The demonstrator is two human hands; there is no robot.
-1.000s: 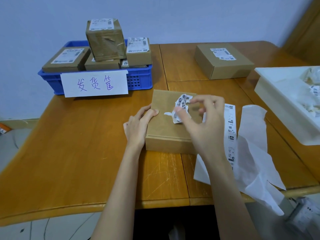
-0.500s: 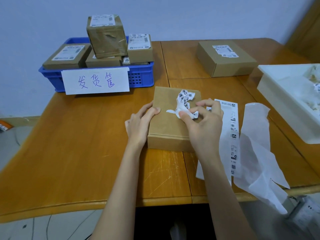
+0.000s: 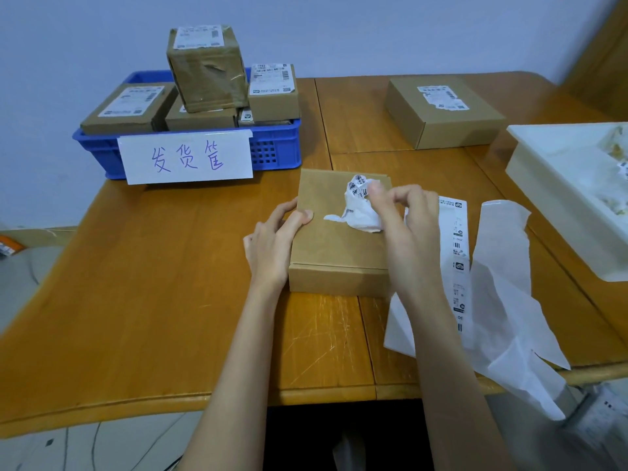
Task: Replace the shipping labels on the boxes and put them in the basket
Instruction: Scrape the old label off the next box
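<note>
At the centre of the tabletop (image 3: pixel 136 283) we see a flat cardboard box (image 3: pixel 339 239) with its old label (image 3: pixel 361 207) half torn away and crumpled. The right hand (image 3: pixel 407 226) has its grip pinched on the crumpled paper, thumb and fingers curled round it, apparently pulling it off the lid; a thin white tail of the label seems to cling to the cardboard yet. The left hand (image 3: pixel 275 243) presses flat, fingers straight, on the box's left edge and holds nothing; we judge that it steadies the box against the pull. Just right of the box lies a strip of new labels (image 3: pixel 457 253) on loose backing paper (image 3: pixel 503 266), kept within reach, we suppose, for the next step. At the rear left stands the blue basket (image 3: pixel 278 147), already carrying several labelled boxes (image 3: pixel 207 69) and a handwritten sign (image 3: pixel 187 159). A further box (image 3: pixel 441 113) waits at the rear right, its label looking ragged. The white tray (image 3: pixel 550 185) is cut off by the right edge; its contents look like paper scraps, but we cannot be sure. The right forearm hides the box's near right corner.
</note>
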